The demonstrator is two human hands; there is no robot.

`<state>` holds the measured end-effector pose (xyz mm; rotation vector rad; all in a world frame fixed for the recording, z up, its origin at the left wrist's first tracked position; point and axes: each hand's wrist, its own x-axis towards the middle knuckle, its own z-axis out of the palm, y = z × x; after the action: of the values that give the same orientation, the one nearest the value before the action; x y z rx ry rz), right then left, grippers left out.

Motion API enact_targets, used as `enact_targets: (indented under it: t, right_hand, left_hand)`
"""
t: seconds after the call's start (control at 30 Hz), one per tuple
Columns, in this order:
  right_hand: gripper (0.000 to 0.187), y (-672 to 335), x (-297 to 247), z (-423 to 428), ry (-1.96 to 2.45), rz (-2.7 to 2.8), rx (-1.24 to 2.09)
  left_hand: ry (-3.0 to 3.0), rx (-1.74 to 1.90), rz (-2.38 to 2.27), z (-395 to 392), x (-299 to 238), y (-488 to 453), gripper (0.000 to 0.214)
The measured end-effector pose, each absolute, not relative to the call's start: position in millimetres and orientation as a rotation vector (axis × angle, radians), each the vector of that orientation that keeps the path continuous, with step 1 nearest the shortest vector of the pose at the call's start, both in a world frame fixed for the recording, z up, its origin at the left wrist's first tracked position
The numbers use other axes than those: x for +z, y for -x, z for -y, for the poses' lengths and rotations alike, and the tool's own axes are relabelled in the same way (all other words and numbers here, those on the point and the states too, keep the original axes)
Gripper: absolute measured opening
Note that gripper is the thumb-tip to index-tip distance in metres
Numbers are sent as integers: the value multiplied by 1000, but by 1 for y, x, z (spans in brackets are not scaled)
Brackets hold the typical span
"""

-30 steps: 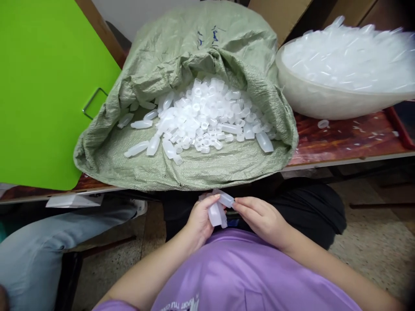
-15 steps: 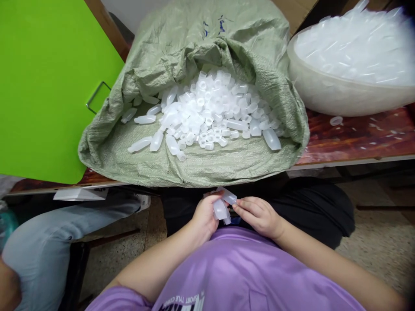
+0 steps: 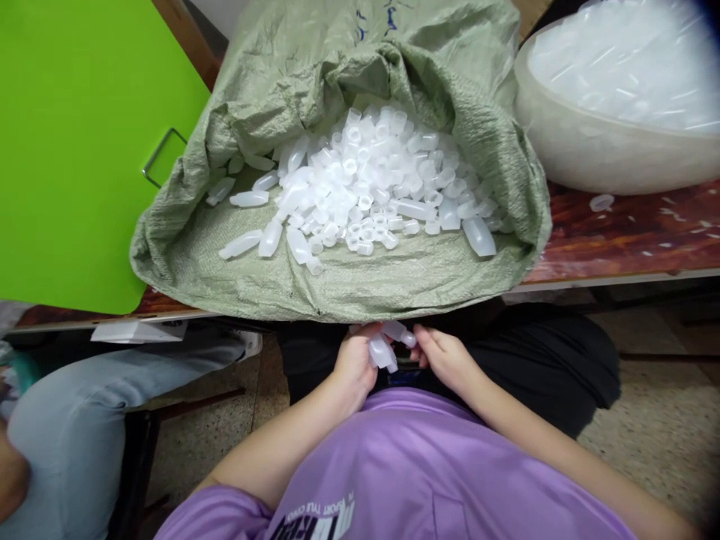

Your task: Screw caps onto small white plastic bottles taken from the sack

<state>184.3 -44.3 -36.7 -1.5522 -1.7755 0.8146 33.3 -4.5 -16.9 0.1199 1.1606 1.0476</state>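
My left hand [image 3: 354, 361] is closed round a few small translucent plastic bottles [image 3: 382, 351], held just under the table edge over my lap. My right hand [image 3: 444, 356] pinches another small bottle [image 3: 400, 333] by its end, right beside the left hand's bunch. In front of both hands an open green woven sack [image 3: 360, 277] lies on the table, with a heap of several small white bottles and caps [image 3: 365, 187] inside it.
A large white bowl [image 3: 590, 154] heaped with clear plastic pieces stands at the right on the reddish wooden table [image 3: 630, 240]. A bright green board [image 3: 73, 150] with a metal handle lies at the left. Another person's jeans-clad leg [image 3: 73, 405] is at the lower left.
Both hands have drifted slightly up toward the table edge, still holding the bottles. The view has shifted so the sack and bowl sit higher and further right.
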Motion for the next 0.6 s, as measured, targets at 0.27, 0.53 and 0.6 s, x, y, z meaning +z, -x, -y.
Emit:
enact_targets:
  t: [0.27,0.53,0.6]
  right_hand:
    - [35,-181,-33,39,1611,1786,757]
    - [29,-170,-23,39,1591,1810,921]
    - [32,-167,-26,40,1565,1745,1027]
  left_hand:
    - [-91,1088,-1158,3,-16,-34,22]
    - [-104,1096,-1148,2,-18,-32,20]
    - [-108,1084,-1175,3,-17,-32,20]
